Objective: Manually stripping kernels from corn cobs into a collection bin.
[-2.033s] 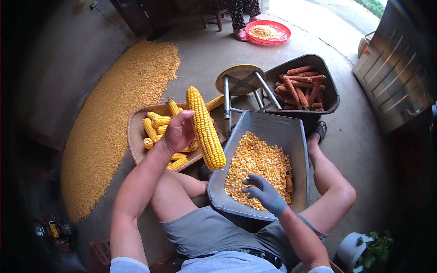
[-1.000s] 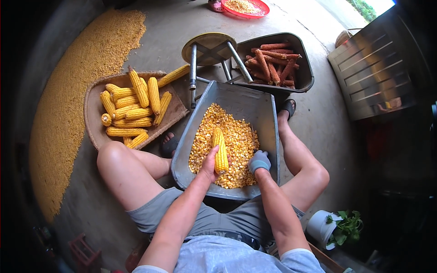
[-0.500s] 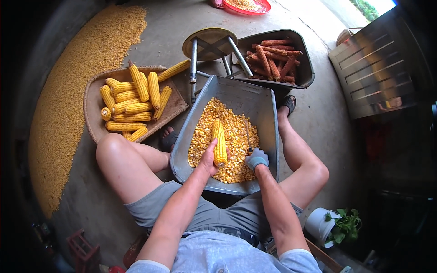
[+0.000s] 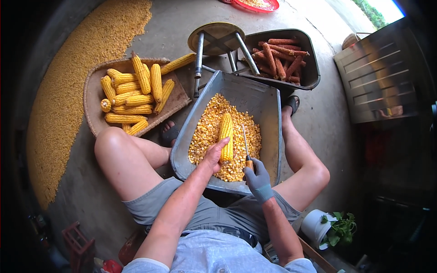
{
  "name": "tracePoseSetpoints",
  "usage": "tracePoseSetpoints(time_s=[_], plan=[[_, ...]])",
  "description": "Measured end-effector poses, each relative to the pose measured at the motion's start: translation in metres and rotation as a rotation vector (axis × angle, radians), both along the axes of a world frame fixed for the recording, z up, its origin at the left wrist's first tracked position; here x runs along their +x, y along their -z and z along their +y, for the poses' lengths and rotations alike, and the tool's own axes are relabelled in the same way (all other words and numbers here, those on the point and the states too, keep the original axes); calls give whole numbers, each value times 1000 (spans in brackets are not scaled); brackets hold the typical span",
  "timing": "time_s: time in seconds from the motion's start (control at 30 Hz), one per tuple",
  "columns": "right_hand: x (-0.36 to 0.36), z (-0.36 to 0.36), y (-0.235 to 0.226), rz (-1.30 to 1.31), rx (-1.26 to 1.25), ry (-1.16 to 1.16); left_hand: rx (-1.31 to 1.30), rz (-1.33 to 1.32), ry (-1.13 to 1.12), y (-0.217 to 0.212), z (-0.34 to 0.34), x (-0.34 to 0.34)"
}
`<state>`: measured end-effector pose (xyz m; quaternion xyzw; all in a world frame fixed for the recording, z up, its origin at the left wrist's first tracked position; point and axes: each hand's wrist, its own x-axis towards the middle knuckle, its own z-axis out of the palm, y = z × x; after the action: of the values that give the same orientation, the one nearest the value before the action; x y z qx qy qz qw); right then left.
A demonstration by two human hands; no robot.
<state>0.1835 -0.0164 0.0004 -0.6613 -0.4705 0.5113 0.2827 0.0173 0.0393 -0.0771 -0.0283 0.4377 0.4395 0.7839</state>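
Golden corn kernels in a broad heap [image 4: 68, 100] sweep along the concrete floor from eight to eleven o'clock. At the centre, between the person's knees, stands a deep grey metal-looking tub [image 4: 268, 102], its floor covered in loose yellow kernels [image 4: 207, 129]. At ten o'clock, a shallow tan woven basket [image 4: 175, 98] holds over a dozen whole yellow ears [image 4: 132, 99], apparently left to strip. At one o'clock, a black rounded tub [image 4: 314, 73] holds bare reddish-brown cobs [image 4: 283, 59], evidently finished. Near six o'clock, the bare left hand [image 4: 215, 154] grips a plump yellow ear of corn [image 4: 226, 129] above the loose kernels; its visible rows look full, so it seems barely begun. Near five o'clock, the grey-gloved right hand [image 4: 258, 175] is closed around a slim metal spike with a wooden handle [image 4: 249, 163], pointing toward twelve beside the ear, apparently not touching.
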Motion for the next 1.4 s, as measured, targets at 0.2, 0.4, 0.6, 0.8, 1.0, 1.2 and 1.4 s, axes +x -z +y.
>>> tracePoseSetpoints(time_s=[0.2, 0.4, 0.6, 0.8, 1.0, 1.2, 1.4], plan=[[14, -38, -9, -4, 14, -29, -34, -80, 0, -2, -2, 1], [10, -54, -37, -170, 168, -174, -62, -185, -79, 3, -3, -3], [7, -68, -59, -143, 116, -181, 30, -198, -97, 9, -4, -3], [5, -78, -84, -171, 144, -245, 9, -170, -138, 5, -2, 4], [4, -88, -87, -187, 223, -257, -12, -199, -150, 9, -1, 4], [5, -93, -85, -208, 219, -265, 22, -157, -158, 2, 0, 5], [6, -94, -86, -214, 237, -251, -39, -135, -198, -2, 1, 7]])
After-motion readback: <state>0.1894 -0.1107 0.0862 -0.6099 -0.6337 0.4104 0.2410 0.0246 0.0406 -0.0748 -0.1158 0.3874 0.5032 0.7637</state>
